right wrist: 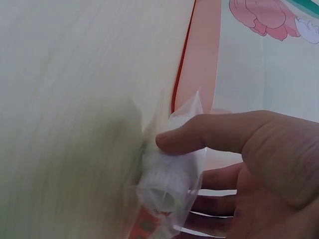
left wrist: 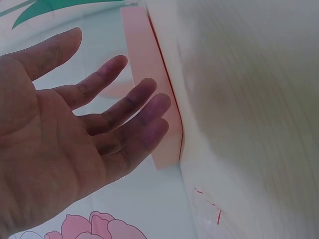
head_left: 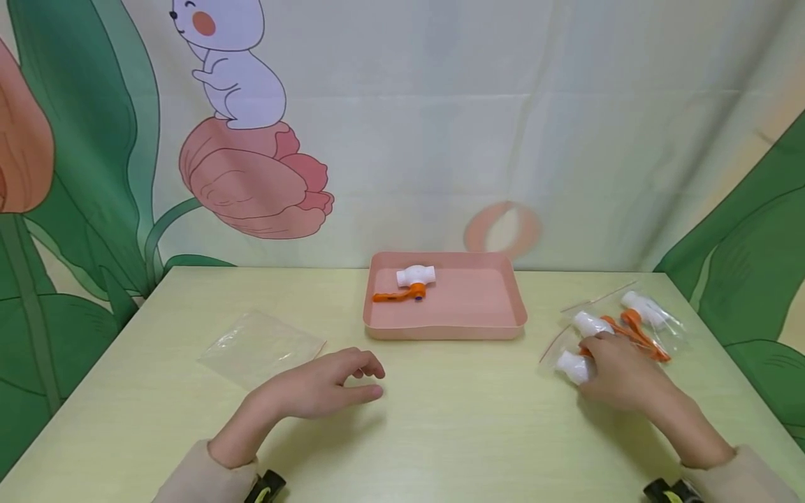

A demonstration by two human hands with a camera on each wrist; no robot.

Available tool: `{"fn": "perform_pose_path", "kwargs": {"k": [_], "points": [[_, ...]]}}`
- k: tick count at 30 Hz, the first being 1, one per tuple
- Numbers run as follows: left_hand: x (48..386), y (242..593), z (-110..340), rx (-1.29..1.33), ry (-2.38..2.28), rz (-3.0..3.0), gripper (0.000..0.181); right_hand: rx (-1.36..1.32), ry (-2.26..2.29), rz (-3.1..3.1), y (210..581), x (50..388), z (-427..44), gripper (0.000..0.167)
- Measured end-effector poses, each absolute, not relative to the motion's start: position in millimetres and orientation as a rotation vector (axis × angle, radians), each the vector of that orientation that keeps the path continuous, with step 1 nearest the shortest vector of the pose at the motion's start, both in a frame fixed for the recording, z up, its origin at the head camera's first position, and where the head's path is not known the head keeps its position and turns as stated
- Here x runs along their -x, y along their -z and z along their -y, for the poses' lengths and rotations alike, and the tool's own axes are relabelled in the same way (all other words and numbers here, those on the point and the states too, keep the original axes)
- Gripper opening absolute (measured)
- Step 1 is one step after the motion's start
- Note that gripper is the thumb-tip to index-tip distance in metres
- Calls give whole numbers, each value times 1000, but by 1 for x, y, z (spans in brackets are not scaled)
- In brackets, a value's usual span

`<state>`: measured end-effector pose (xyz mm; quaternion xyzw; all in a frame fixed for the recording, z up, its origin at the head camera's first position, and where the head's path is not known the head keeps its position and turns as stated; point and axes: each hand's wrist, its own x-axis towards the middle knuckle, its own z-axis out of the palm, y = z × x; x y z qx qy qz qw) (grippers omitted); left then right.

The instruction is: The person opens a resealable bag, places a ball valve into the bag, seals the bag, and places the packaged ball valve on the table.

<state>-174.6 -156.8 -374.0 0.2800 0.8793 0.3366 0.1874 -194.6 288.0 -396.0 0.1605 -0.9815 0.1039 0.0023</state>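
My right hand (head_left: 625,374) is at the right of the table, gripping a clear plastic bag with a white ball valve (head_left: 574,367) inside. In the right wrist view the thumb lies on one side of the bagged valve (right wrist: 167,181) and the fingers on the other; part of an orange handle shows below it. Two more bagged white valves (head_left: 644,307) with orange handles lie beside and behind that hand. Above the table's left-centre, my left hand (head_left: 321,388) holds nothing, its fingers loosely bent and spread in the left wrist view.
A pink tray (head_left: 445,333) stands at the back middle of the table. Inside its left half lies an unbagged white valve (head_left: 416,276) with an orange handle. A flat clear bag (head_left: 260,346) lies left, behind the left hand. A printed curtain (head_left: 409,140) hangs behind the table.
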Motion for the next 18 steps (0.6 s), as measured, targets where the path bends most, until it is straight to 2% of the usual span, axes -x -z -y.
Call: {"fn": "perform_pose_path", "kwargs": {"k": [11,18], "points": [[176,374,160,-773,-949,-2466,35,-548,-308,2951,404,201,-299,34],[176,375,162,-772,-947,-2473,36,-542,-264,2945,403,200,-300,50]]}}
